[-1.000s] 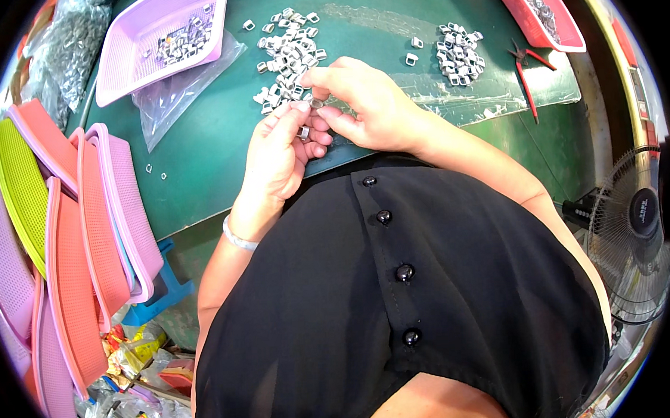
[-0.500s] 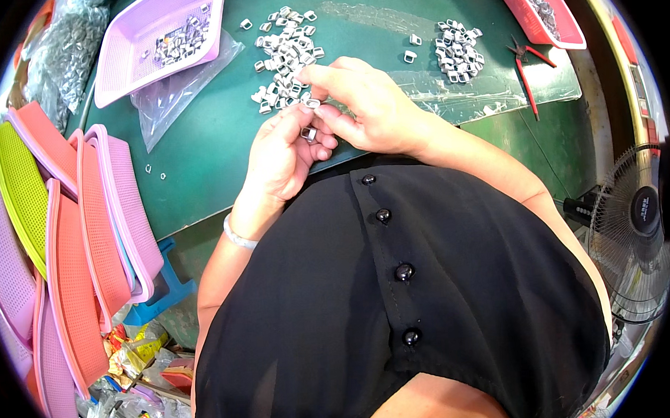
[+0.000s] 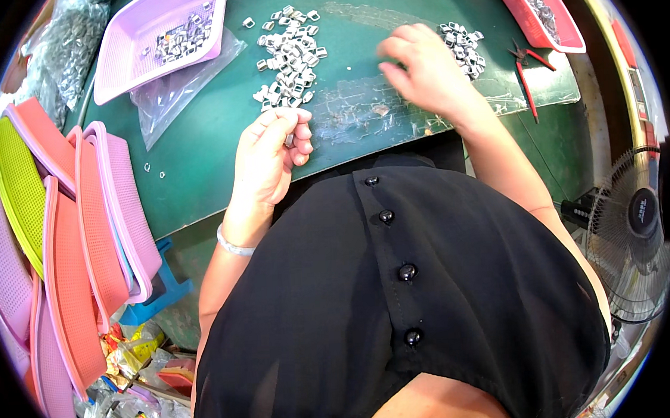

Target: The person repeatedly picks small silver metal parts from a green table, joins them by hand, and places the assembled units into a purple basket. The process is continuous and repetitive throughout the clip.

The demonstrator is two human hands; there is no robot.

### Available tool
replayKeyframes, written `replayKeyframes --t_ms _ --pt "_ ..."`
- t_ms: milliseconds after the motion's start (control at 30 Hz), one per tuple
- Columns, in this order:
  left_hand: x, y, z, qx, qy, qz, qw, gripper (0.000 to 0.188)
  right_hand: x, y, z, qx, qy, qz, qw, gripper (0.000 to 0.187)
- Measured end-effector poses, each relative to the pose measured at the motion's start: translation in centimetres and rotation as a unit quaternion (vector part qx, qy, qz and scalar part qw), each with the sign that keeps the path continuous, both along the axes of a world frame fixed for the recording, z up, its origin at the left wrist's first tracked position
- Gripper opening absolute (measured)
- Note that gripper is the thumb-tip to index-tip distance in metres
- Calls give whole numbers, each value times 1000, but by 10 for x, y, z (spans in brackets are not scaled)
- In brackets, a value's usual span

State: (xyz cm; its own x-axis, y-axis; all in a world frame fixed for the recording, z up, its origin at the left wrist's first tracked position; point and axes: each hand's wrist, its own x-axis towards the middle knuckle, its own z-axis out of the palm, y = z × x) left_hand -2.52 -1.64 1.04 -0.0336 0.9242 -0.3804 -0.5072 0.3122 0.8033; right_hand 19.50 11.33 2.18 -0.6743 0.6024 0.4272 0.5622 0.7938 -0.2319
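Observation:
Near the table's front edge my left hand (image 3: 269, 152) is closed, thumb against the curled fingers. A small silver ring-like metal piece (image 3: 289, 141) shows among those fingers; whatever the fingertips pinch is hidden. Just beyond lies a spread-out pile of similar silver pieces (image 3: 292, 54), with rectangular openings. My right hand (image 3: 428, 72) hovers over the table beside a second, rounder pile of these pieces (image 3: 462, 48) and partly covers it. Its thumb and forefinger are apart, with nothing visible between them.
Red-handled pliers (image 3: 525, 77) lie at the table's right, below a pink basket (image 3: 567, 43) of metal parts. A lilac basket (image 3: 120, 73) with more pieces rests on a clear plastic bag (image 3: 159, 112). Stacked coloured baskets (image 3: 77, 287) stand left; a fan (image 3: 628, 233) stands right.
My hands have come apart: the right moved away to the right, up to the rounder pile. The left drew back slightly and closed further. Two loose pieces near that pile are now covered.

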Motion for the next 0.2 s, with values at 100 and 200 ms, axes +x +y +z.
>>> replayKeyframes --t_ms 100,200 --pt "0 -2 0 -13 -2 7 1000 14 -32 -10 -1 -52 5 93 994 18" --pt "0 -3 1 -6 10 -4 1000 17 -59 -18 -12 -111 23 151 982 28"
